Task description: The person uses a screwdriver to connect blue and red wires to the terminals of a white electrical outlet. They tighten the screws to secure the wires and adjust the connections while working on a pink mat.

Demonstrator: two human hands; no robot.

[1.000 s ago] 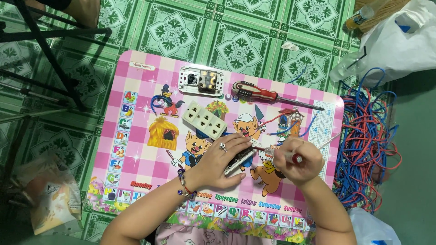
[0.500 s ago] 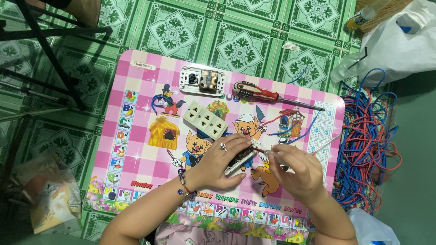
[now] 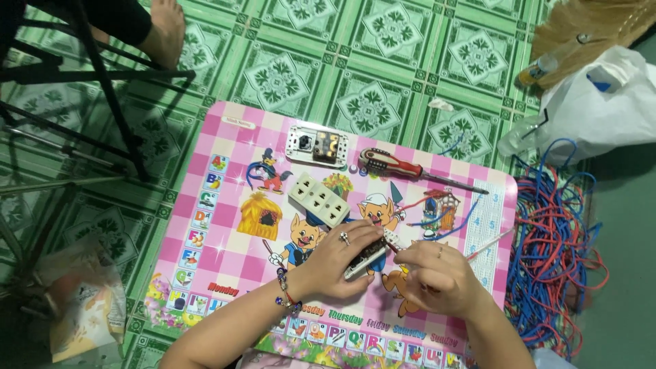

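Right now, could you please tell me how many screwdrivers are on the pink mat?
1: the red-handled screwdriver lies near the mat's top edge, beside the switch plate. Others may be hidden under the hands.

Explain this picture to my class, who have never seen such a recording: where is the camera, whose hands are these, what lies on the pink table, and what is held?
The camera sits on the person's head and looks down at their own two bare hands. The left hand grips a small socket part. The right hand meets it at one end; what it pinches is hidden. On the pink table lie a white socket strip, a switch plate and a red screwdriver. Red and blue wires are heaped at the right.
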